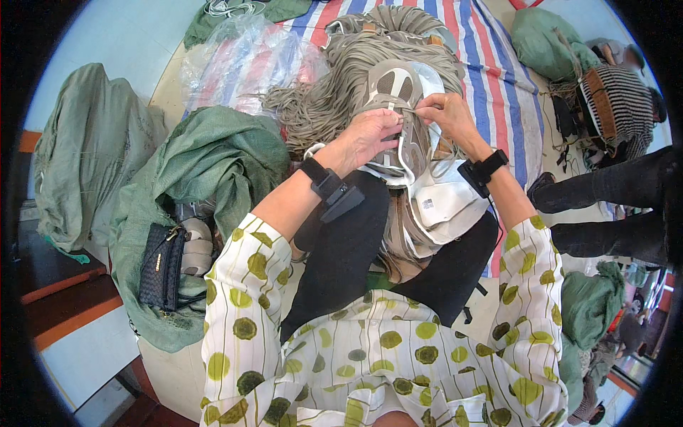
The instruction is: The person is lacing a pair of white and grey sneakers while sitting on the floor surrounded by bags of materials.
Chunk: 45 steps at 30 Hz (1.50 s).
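At the centre of the frame, the left hand (373, 136) and right hand (445, 115) meet over a grey-brown upper (413, 149), fingers pinched closed on a flat lace (408, 109). More uppers (442, 208) lie below, over the person's dark-trousered legs. A heap of laces (313, 103) spreads above and left, on a striped sheet (494, 92). Left of centre, a green sack (220, 153) gapes beside a black bag (162, 267). Clear plastic (242, 71) lies upper left.
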Each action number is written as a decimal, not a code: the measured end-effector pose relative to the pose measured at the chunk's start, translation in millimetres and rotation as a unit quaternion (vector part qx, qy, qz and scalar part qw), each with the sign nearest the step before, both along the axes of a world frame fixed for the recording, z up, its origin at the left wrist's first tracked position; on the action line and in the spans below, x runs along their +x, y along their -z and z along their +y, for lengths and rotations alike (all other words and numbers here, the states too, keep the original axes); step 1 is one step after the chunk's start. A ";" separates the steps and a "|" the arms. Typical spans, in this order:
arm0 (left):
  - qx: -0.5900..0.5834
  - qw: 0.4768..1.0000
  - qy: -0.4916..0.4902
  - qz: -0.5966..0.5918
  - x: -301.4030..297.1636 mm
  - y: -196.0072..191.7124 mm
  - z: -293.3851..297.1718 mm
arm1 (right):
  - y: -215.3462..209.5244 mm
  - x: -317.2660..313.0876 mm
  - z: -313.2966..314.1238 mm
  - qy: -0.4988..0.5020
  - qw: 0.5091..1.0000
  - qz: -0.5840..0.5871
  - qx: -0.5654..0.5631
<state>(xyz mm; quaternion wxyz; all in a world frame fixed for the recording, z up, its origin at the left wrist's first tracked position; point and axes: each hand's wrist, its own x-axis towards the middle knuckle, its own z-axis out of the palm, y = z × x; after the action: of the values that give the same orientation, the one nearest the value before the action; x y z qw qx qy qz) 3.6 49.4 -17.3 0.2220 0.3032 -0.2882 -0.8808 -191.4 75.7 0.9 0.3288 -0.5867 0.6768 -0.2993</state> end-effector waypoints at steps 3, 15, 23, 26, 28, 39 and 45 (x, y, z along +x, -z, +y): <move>0.002 1.000 -0.004 -0.009 0.2 -2.5 1.0 | -3.4 8.5 -0.5 0.012 0.999 0.034 -0.001; 0.006 1.000 -0.003 -0.004 1.1 0.4 0.2 | -3.4 19.7 -5.9 0.009 0.994 0.092 -0.065; 0.002 1.000 0.006 -0.013 -1.5 -2.3 1.3 | 2.6 17.5 -7.6 0.035 0.987 0.116 -0.103; 0.000 1.000 -0.001 -0.014 2.3 0.6 0.7 | 3.9 25.3 -6.3 0.021 0.991 0.103 -0.088; 0.003 1.000 -0.003 0.000 2.2 2.0 -0.6 | 4.0 23.8 -7.5 0.036 0.996 0.071 -0.045; -0.251 0.953 -0.036 -0.166 0.7 -35.2 14.9 | -27.4 14.2 38.2 -0.047 0.984 -0.164 -0.052; -0.206 0.972 0.022 -0.110 -1.9 -41.1 27.8 | -38.8 32.4 57.2 -0.022 0.991 -0.103 -0.082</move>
<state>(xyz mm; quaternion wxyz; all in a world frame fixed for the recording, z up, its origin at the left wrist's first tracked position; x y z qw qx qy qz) 1.7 77.2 23.8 0.2271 0.3396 -0.4927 -0.7684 -159.0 132.8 39.8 0.3536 -0.5928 0.5994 -0.4053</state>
